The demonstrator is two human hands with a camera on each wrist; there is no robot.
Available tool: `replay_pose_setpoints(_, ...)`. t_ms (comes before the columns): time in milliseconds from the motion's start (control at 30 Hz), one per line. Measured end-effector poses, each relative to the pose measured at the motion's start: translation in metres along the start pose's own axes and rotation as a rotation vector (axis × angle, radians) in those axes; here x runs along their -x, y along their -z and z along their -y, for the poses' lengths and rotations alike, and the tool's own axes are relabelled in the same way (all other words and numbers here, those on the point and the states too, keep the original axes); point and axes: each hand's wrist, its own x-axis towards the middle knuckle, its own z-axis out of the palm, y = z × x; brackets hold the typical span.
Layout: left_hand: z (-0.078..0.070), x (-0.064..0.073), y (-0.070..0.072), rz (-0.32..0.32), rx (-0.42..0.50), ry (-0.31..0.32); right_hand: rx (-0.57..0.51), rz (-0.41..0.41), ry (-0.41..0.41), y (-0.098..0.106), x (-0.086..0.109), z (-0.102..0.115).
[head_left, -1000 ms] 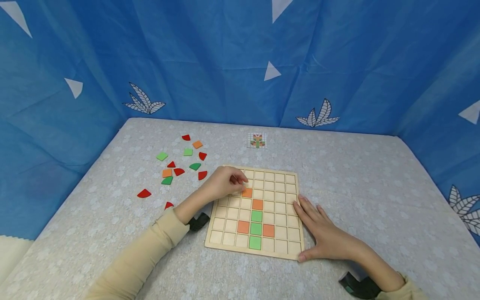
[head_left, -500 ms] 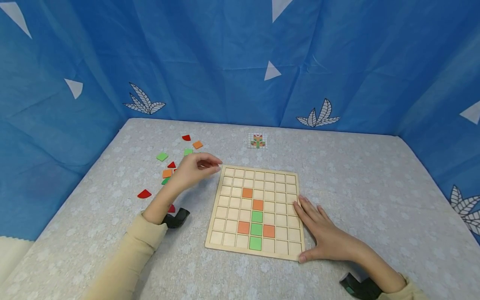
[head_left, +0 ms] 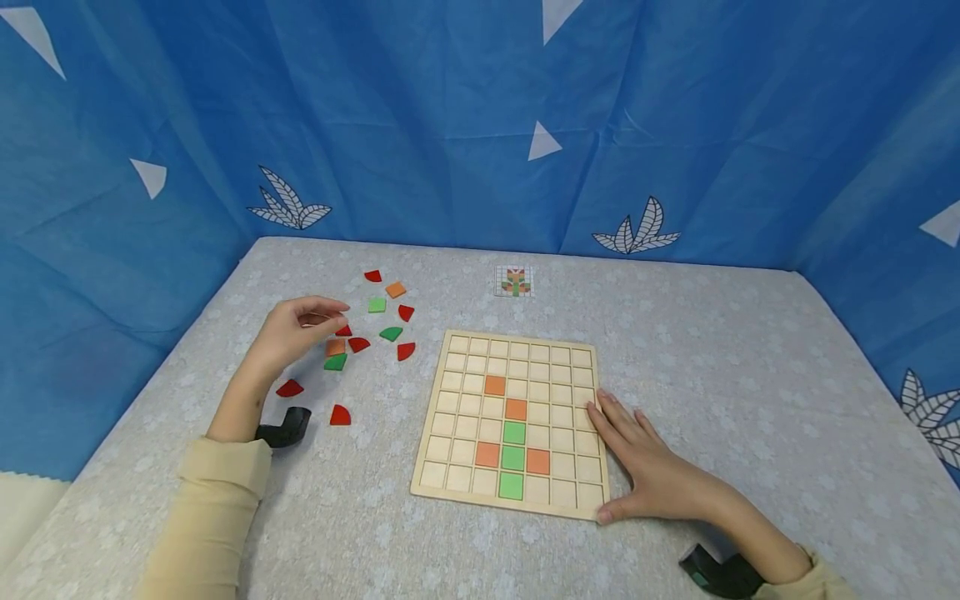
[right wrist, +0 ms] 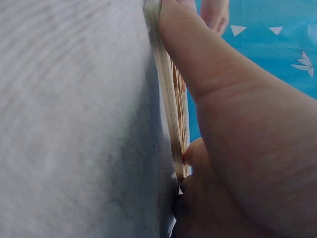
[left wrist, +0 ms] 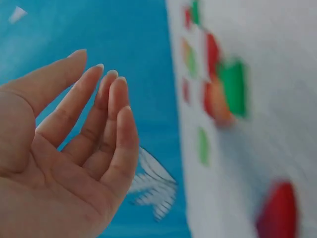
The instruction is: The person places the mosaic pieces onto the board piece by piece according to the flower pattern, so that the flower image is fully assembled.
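My left hand [head_left: 294, 332] hovers over the scattered wooden tiles at the left, its fingers loosely bent and holding nothing. Just beneath its fingertips lie a red triangle [head_left: 343, 331] and an orange square [head_left: 335, 347]. A light green square [left wrist: 203, 146] shows in the left wrist view but is hidden by that hand in the head view. My right hand [head_left: 652, 471] rests along the right edge of the wooden grid board [head_left: 429, 417], thumb at the near corner, fingers extended. Orange squares [head_left: 495, 385] and light green squares [head_left: 513, 458] sit in some of the board's cells.
Around the left hand lie red quarter-circles [head_left: 341, 415], dark green pieces [head_left: 391, 334], another light green square [head_left: 377, 306] and another orange square [head_left: 395, 289]. A small pattern card [head_left: 514, 282] lies behind the board. A blue curtain [head_left: 450, 125] surrounds the table's back and sides.
My left hand has moved left from the board's upper-left area, where an orange square now shows uncovered, to over the loose tiles. The right hand has stayed at the board's edge.
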Motion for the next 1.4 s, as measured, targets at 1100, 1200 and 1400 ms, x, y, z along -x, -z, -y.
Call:
replay_pose_setpoints(1100,0.04,-0.008,-0.003,0.083,-0.224,0.039,0.009,0.008,-0.003,0.001,0.0,-0.001)
replay_pose_setpoints(1200,0.039,-0.007,-0.003,0.092,-0.225,0.038,0.009,0.007,-0.002,0.0,0.0,-0.001)
replay_pose_setpoints(1400,0.041,-0.006,-0.003,0.111,-0.207,0.041,0.007,0.007,-0.003,-0.001,-0.001,-0.002)
